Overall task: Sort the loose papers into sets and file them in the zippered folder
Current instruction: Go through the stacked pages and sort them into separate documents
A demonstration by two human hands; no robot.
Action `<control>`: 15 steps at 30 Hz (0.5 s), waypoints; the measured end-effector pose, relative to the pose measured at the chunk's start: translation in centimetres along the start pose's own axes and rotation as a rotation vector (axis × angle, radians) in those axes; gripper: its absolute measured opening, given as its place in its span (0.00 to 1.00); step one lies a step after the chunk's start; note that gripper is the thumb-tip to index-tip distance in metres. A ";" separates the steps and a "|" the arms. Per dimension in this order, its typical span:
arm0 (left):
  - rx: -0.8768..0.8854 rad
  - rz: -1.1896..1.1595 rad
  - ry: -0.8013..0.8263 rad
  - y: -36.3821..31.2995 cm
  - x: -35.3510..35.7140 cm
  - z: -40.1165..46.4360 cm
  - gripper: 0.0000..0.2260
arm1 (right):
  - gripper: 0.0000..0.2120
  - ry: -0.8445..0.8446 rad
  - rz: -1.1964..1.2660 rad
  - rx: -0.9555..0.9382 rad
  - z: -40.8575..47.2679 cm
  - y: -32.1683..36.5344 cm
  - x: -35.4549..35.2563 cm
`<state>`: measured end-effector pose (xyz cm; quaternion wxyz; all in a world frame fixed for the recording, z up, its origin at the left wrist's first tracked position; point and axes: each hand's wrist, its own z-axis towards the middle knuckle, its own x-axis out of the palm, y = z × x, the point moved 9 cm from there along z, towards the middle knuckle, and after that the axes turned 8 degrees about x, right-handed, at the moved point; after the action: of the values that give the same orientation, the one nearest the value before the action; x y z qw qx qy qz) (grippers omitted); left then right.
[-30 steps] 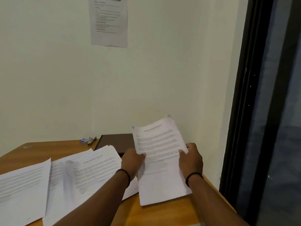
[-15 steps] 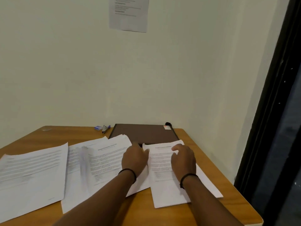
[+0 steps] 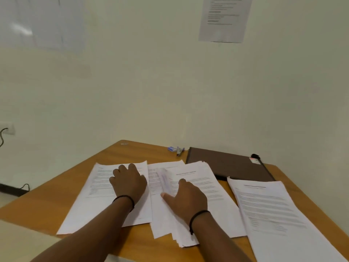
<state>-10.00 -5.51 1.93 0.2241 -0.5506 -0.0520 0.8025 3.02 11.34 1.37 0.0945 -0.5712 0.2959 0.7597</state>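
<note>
Three groups of printed white papers lie on the wooden table (image 3: pixel 47 201). My left hand (image 3: pixel 128 181) rests flat on the left sheet (image 3: pixel 94 205). Over the thick middle stack (image 3: pixel 213 197) lies my right hand (image 3: pixel 186 198), fingers spread and touching the top page. The right set (image 3: pixel 273 214) lies flat by the table's right edge, untouched. A dark brown zippered folder (image 3: pixel 230 164) lies closed against the wall behind the middle stack.
Pens and a small blue item (image 3: pixel 176 149) lie near the wall left of the folder. A printed notice (image 3: pixel 224 17) hangs on the wall. At far left are a wall socket (image 3: pixel 8 128) and a cable.
Both hands set the held sheets down at the right and moved left, the left onto the left sheet and the right onto the middle stack. The view swung left.
</note>
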 end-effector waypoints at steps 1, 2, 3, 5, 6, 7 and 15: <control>-0.014 0.023 0.025 0.7 0.3 0.3 0.20 | 0.32 0.018 -0.042 0.013 0.0 0.8 0.5; -0.028 0.044 0.073 1.6 1.1 0.5 0.22 | 0.31 0.030 -0.083 0.022 0.3 1.6 1.2; -0.035 0.068 0.132 2.2 1.9 0.6 0.25 | 0.27 0.035 -0.115 0.026 0.5 2.0 1.5; -0.050 0.107 0.219 3.8 3.5 0.6 0.28 | 0.17 0.033 -0.144 0.011 0.7 2.9 1.8; -0.056 0.114 0.239 4.5 4.0 0.6 0.29 | 0.13 0.026 -0.164 -0.008 0.7 3.3 1.8; -0.062 0.113 0.246 5.2 4.3 0.6 0.29 | 0.11 0.022 -0.195 -0.029 0.8 3.9 1.9; -0.084 0.152 0.287 8.3 3.8 0.8 0.32 | 0.11 -0.011 -0.292 -0.092 1.3 7.8 1.4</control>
<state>-14.35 -11.16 -3.78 0.1446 -0.6707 -0.0112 0.7274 -2.26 5.50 3.01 0.1794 -0.6080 0.1739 0.7536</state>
